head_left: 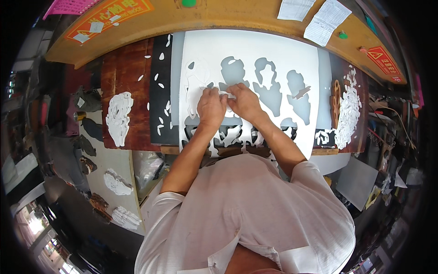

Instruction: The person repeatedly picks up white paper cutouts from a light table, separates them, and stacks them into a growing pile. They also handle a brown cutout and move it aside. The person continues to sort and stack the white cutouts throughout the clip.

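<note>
Workbench (132, 68) of dark wood fills the view, yellow ledge at 12 o'clock. White die-cut sheet (255, 50) lies across it. My left hand (211, 107) and right hand (244, 102) meet at its centre-left, fingers pinched together on a small white cutout piece (229, 95) where it joins the sheet; whether it is free yet I cannot tell. Progress, my guess: about halfway or more. Holes (269, 84) at 1 to 2 o'clock of my hands are already punched out, and more gaps show along the near edge. One uncut shape (197, 75) at 11 o'clock looks still in place. Finished pieces sit in a stack (118, 118) at 9 o'clock; white scraps (349, 109) are heaped at 3 o'clock. Small offcuts dot the black strip (160, 91).
</note>
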`<state>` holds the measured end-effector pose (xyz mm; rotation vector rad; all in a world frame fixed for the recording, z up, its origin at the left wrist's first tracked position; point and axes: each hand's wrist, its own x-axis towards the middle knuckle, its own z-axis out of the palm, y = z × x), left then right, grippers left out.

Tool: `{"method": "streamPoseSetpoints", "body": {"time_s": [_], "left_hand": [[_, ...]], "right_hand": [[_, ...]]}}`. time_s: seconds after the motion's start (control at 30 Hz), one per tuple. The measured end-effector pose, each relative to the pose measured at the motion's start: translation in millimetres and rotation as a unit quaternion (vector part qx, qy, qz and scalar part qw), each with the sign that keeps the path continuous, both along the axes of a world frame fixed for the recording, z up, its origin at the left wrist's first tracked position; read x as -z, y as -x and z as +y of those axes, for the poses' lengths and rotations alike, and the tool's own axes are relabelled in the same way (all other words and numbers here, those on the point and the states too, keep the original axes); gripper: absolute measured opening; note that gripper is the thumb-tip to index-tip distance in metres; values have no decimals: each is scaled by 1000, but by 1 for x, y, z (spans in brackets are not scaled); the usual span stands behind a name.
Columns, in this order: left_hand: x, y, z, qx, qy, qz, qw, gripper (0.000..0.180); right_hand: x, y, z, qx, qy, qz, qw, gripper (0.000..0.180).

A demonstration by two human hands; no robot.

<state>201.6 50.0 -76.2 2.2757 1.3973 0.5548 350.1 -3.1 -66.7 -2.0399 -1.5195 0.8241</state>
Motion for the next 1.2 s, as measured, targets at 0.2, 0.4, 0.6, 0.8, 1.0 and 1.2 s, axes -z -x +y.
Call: {"method": "streamPoseSetpoints", "body": {"time_s": [0.2, 0.4, 0.6, 0.8, 1.0, 1.2], "left_hand": [[21, -8, -6, 17, -73, 55, 996, 15], [22, 12, 32, -57, -45, -29, 997, 14], [-59, 113, 77, -111, 239, 133, 956, 35], [-32, 86, 85, 50, 18, 92, 994, 46], [-41, 70, 120, 165, 75, 139, 974, 36], [-95, 89, 84, 283, 63, -56, 955, 21]], "right_hand": [[-2, -8, 2, -1, 7, 24, 1000, 33], [-3, -11, 4, -6, 45, 39, 998, 30], [-7, -13, 8, -15, 65, 33, 997, 29], [-4, -6, 5, 13, 52, 27, 998, 29], [-8, 5, 5, 58, 46, 38, 997, 29], [-63, 17, -7, 69, -54, 141, 986, 49]]}}
